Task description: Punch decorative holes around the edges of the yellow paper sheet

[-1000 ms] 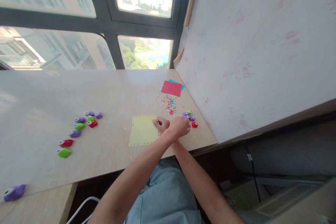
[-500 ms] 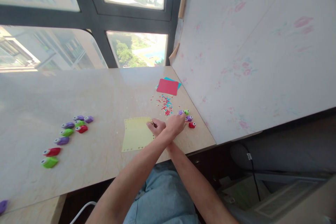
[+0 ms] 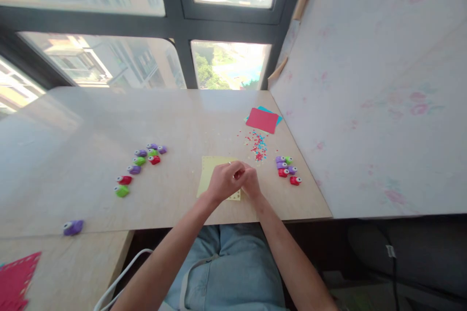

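Observation:
Over the yellow sheet of paper (image 3: 209, 170), which has small holes along its edges, both hands meet. My left hand (image 3: 225, 182) has its fingers curled and touches my right hand (image 3: 251, 183), which is closed too. A small dark-red patch shows between the fingers; what it belongs to is hidden. To the right stand several purple, red and green craft punches with eye-like knobs, among them a red punch (image 3: 295, 181). Behind the hands lies a scatter of tiny red, blue and pale paper bits (image 3: 259, 143).
Red card (image 3: 261, 120) lies over blue card (image 3: 279, 120) near the wall. More punches, including a green punch (image 3: 121, 191), stand at left. A lone purple punch (image 3: 73, 227) sits near the table edge, with punched red paper (image 3: 18, 277) on the lower surface.
My left hand has come back from the punches on the right, so my arms are no longer crossed, and it now meets my right hand. The view has turned left.

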Motion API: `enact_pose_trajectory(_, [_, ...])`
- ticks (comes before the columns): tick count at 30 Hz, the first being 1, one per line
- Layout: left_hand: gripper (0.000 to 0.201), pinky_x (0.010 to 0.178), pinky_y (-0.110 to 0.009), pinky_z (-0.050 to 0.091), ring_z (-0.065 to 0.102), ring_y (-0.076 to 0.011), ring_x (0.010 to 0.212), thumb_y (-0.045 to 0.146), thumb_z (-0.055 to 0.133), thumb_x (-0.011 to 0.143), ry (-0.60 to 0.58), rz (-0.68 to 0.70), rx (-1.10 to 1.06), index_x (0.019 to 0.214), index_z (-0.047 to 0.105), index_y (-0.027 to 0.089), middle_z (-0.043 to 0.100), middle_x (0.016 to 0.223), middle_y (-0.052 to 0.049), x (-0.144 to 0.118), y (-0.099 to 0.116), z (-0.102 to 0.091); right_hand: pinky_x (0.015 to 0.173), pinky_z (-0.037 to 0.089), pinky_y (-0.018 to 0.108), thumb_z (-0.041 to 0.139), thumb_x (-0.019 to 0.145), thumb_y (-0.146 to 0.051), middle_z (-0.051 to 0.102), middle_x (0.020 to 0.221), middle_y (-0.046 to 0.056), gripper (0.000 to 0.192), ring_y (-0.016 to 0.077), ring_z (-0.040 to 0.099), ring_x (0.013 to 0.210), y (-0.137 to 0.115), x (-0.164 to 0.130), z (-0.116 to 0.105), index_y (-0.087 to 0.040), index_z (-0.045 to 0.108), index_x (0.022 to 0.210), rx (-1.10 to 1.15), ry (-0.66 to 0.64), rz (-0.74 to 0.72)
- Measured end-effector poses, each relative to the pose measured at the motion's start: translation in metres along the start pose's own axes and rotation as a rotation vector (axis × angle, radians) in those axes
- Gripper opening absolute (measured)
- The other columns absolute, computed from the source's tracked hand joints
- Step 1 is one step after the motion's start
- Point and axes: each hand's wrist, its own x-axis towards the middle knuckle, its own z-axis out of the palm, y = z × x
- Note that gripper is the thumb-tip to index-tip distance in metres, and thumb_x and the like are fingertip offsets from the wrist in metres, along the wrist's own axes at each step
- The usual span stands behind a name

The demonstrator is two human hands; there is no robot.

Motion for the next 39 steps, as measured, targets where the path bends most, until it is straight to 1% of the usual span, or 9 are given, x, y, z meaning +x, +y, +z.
enact_pose_trajectory(6, [0.034, 0.057, -0.024, 0.04, 0.052, -0.0128, 0.054, 0.045, 0.054, 0.089, 0.372, -0.35, 0.097, 0.065, 0.051, 0.02, 0.058, 0.059, 0.0, -0.061, -0.057, -0.055, 0.052, 0.027, 0.024, 0.056, 0.084, -0.047, 0.036, 0.056, -0.006, 0.037, 0.0118, 0.035, 0.055, -0.005, -0.003, 0.0, -0.021, 0.043, 0.061, 0.099, -0.005, 0.042])
enact_pose_trajectory(9, [0.028, 0.059, -0.026, 0.04, 0.056, -0.0159, 0.058, 0.04, 0.057, 0.088, 0.379, -0.462, 0.247, 0.068, 0.055, 0.021, 0.061, 0.064, -0.001, -0.087, -0.081, -0.068, 0.051, 0.026, 0.024, 0.058, 0.083, -0.049, 0.033, 0.056, -0.006, 0.04, 0.0116, 0.033, 0.055, -0.005, -0.003, -0.001, -0.022, 0.041, 0.059, 0.084, 0.012, 0.05])
enact_pose_trajectory(12, [0.013, 0.072, -0.032, 0.045, 0.061, -0.0234, 0.081, 0.032, 0.057, 0.087, 0.331, -0.416, 0.394, 0.085, 0.065, 0.021, 0.068, 0.086, -0.008, -0.1, -0.095, -0.071, 0.05, 0.027, 0.024, 0.058, 0.082, -0.05, 0.035, 0.057, -0.006, 0.039, 0.0118, 0.033, 0.054, -0.007, -0.004, -0.002, -0.021, 0.044, 0.061, 0.089, 0.015, 0.066])
enact_pose_trajectory(24, [0.018, 0.096, -0.043, 0.039, 0.054, -0.0277, 0.114, 0.033, 0.056, 0.09, -0.034, -0.054, 0.439, 0.091, 0.067, 0.019, 0.062, 0.121, -0.013, -0.069, -0.124, -0.081, 0.049, 0.029, 0.024, 0.06, 0.083, -0.05, 0.04, 0.058, -0.005, 0.037, 0.0124, 0.036, 0.055, -0.004, -0.009, -0.002, -0.021, 0.048, 0.065, 0.1, 0.021, 0.096])
enact_pose_trajectory(27, [0.032, 0.101, -0.044, 0.035, 0.049, -0.0283, 0.125, 0.041, 0.051, 0.093, -0.159, -0.003, 0.449, 0.115, 0.064, 0.023, 0.055, 0.136, -0.013, -0.055, -0.137, -0.089, 0.05, 0.029, 0.024, 0.06, 0.084, -0.05, 0.04, 0.059, -0.005, 0.036, 0.0124, 0.036, 0.056, -0.002, -0.009, -0.001, -0.02, 0.049, 0.066, 0.09, 0.009, 0.098])
enact_pose_trajectory(29, [0.055, 0.106, -0.044, 0.031, 0.04, -0.0293, 0.135, 0.047, 0.05, 0.093, -0.21, -0.002, 0.453, 0.142, 0.044, 0.023, 0.043, 0.148, -0.015, -0.046, -0.145, -0.092, 0.05, 0.029, 0.024, 0.059, 0.084, -0.051, 0.039, 0.059, -0.005, 0.037, 0.0121, 0.036, 0.056, 0.0, -0.009, 0.0, -0.02, 0.049, 0.065, 0.082, 0.009, 0.1])
enact_pose_trajectory(33, [0.093, 0.112, -0.043, 0.026, 0.028, -0.0294, 0.143, 0.053, 0.055, 0.089, -0.187, -0.036, 0.407, 0.155, 0.002, 0.014, 0.024, 0.157, -0.021, -0.036, -0.158, -0.09, 0.05, 0.028, 0.024, 0.059, 0.084, -0.051, 0.038, 0.06, -0.005, 0.038, 0.0118, 0.036, 0.056, 0.003, -0.009, 0.0, -0.019, 0.05, 0.066, 0.077, 0.012, 0.107])
enact_pose_trajectory(36, [0.09, 0.112, -0.044, 0.028, 0.033, -0.029, 0.141, 0.049, 0.054, 0.089, -0.103, -0.061, 0.352, 0.154, 0.003, 0.013, 0.03, 0.154, -0.021, -0.038, -0.165, -0.083, 0.05, 0.029, 0.024, 0.059, 0.084, -0.051, 0.039, 0.06, -0.005, 0.037, 0.0119, 0.036, 0.057, 0.003, -0.009, 0.0, -0.019, 0.052, 0.068, 0.075, 0.007, 0.11])
enact_pose_trajectory(39, [0.069, 0.109, -0.044, 0.033, 0.045, -0.0268, 0.132, 0.032, 0.047, 0.092, -0.024, -0.114, 0.294, 0.152, 0.019, 0.013, 0.049, 0.143, -0.017, -0.04, -0.165, -0.075, 0.05, 0.029, 0.024, 0.058, 0.084, -0.051, 0.037, 0.059, -0.005, 0.038, 0.0118, 0.036, 0.056, 0.002, -0.009, 0.0, -0.019, 0.051, 0.067, 0.068, 0.001, 0.107])
